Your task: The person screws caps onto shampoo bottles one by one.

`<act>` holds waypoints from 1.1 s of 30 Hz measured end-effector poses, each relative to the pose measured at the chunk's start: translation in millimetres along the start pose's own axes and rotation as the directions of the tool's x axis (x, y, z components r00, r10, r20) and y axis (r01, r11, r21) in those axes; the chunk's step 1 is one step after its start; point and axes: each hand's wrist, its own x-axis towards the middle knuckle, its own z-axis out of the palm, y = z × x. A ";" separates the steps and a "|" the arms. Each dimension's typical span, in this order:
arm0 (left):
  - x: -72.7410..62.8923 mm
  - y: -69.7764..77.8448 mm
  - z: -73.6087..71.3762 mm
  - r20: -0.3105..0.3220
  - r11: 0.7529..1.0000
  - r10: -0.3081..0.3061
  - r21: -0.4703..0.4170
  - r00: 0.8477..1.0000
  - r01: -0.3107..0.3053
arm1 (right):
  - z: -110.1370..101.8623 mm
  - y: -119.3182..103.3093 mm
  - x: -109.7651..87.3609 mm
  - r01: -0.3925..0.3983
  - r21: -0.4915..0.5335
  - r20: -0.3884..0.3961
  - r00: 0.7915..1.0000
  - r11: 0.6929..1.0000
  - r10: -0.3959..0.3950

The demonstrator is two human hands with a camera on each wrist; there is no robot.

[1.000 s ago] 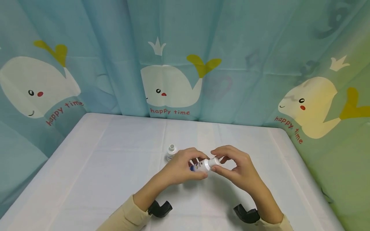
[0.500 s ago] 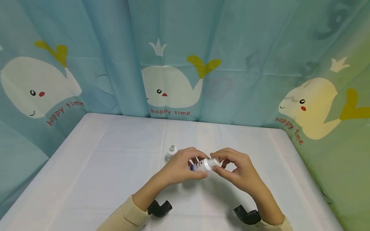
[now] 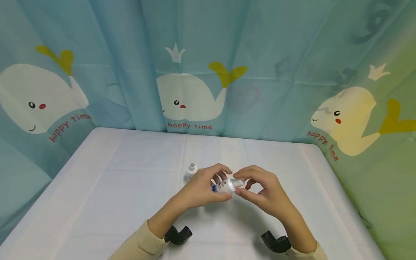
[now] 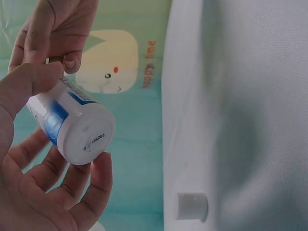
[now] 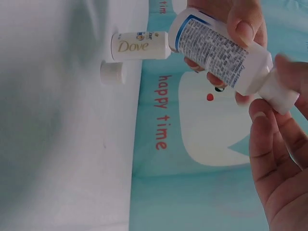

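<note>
My left hand (image 3: 203, 186) grips a small white bottle (image 3: 222, 186) with a blue label patch and dense small print, held tilted above the table. In the left wrist view its flat base (image 4: 90, 134) with stamped digits faces the camera. The fingers and thumb of my right hand (image 3: 261, 189) pinch the white cap (image 5: 278, 94) at the bottle's other end; one finger there is blurred. Behind my left hand a second white bottle (image 3: 191, 171) stands upright with its mouth uncapped, reading "Dove" in the right wrist view. A loose white cap (image 5: 111, 72) sits on the table near it.
The table (image 3: 136, 173) has a white cloth over it and rounded far corners. Directly behind it hangs a blue-green curtain (image 3: 130, 65) printed with whales. Black curved pieces (image 3: 178, 235) are attached at both wrists.
My right fingers have shifted slightly round the cap, while my left hand keeps holding the bottle in nearly the same place. The standing bottle has not moved.
</note>
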 end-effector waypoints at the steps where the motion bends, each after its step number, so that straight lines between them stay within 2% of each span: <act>1: -0.2 0.1 -0.2 -0.007 1.000 -0.005 0.000 1.000 0.005 | -0.5 -0.1 -0.1 -0.011 -0.008 0.006 1.000 1.000 0.011; 8: -1.5 -0.7 0.7 -0.017 1.000 -0.007 0.000 1.000 0.007 | -1.6 0.7 -1.0 -0.025 -0.044 0.010 1.000 0.999 0.026; 15: -0.8 -1.1 0.4 -0.019 1.000 -0.005 0.009 1.000 0.005 | -0.3 0.9 -1.2 -0.044 -0.019 0.007 0.999 0.999 0.044; 23: 0.6 -3.2 -2.5 -0.026 1.000 -0.003 0.024 1.000 0.004 | -0.8 2.9 0.3 0.043 -0.045 0.011 0.999 0.998 -0.043; 33: 0.8 -3.1 -2.1 -0.027 1.000 0.025 0.016 0.999 -0.025 | 0.5 4.8 0.1 0.045 -0.035 -0.002 0.999 0.998 -0.045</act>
